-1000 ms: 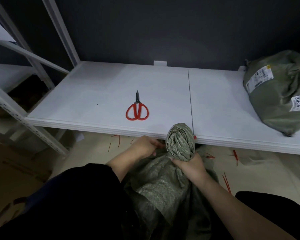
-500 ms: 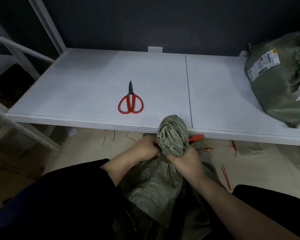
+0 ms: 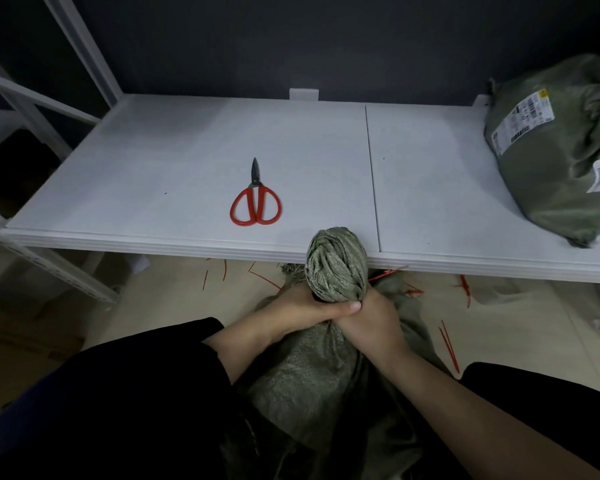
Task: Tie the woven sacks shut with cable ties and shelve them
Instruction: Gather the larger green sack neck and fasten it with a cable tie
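Note:
A green woven sack [image 3: 312, 375] stands on the floor between my knees, its mouth twisted into a thick bunch [image 3: 336, 268] that rises just in front of the shelf edge. My left hand [image 3: 302, 308] and my right hand [image 3: 368, 317] are both clenched around the neck below that bunch, thumb of the left lying across the right. A red cable tie [image 3: 383, 274] pokes out behind the right hand. A second green sack [image 3: 561, 150], tied and labelled, lies on the white shelf [image 3: 187, 161] at the far right.
Red-handled scissors [image 3: 255, 202] lie shut on the shelf, left of the sack's bunch. Several red cable ties and offcuts [image 3: 449, 344] are scattered on the beige floor under the shelf. White rack uprights [image 3: 80, 46] stand at the left.
My left hand has moved in from beside the sack's neck and now clasps it together with the right. The view shifted slightly; the sack's bunch stays at the shelf edge.

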